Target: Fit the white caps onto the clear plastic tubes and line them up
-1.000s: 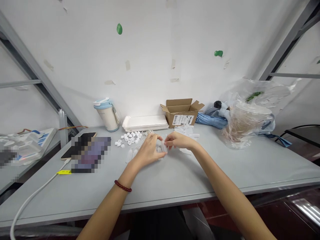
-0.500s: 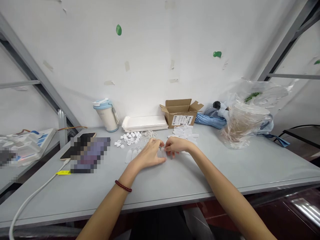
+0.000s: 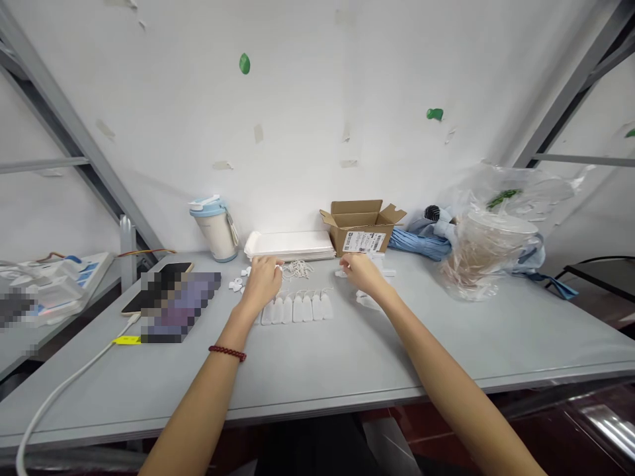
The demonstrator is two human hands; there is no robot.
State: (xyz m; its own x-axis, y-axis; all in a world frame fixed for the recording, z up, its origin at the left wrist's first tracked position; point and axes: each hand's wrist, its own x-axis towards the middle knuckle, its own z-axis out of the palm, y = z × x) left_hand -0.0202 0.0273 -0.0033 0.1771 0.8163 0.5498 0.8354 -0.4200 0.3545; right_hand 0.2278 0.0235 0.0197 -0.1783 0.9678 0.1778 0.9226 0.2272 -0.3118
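Note:
My left hand [image 3: 264,284] is over the pile of small white caps [image 3: 237,284]. Its fingers are curled down among them, and whatever they pinch is hidden. To the right, my right hand [image 3: 364,272] reaches to the loose translucent plastic pieces [image 3: 368,301]. Its fingertips are bent together at the pile's left edge, and I cannot make out what is in them. Between and nearer than the hands lies a row of several small translucent bottle-shaped pieces [image 3: 302,309] with thin strings at their tops. A tangle of white string loops [image 3: 299,268] sits just behind the row.
Behind are a stack of white trays [image 3: 292,243] and an open cardboard box [image 3: 360,228]. A tumbler [image 3: 214,228] stands back left, with a phone [image 3: 159,289] and a white cable [image 3: 74,383] nearer. Blue cloth [image 3: 421,239] and a plastic-wrapped container [image 3: 489,251] are at right.
The hands have parted from the row of translucent pieces, leaving it in view. My left hand has moved left to the caps; my right hand has moved slightly right and back.

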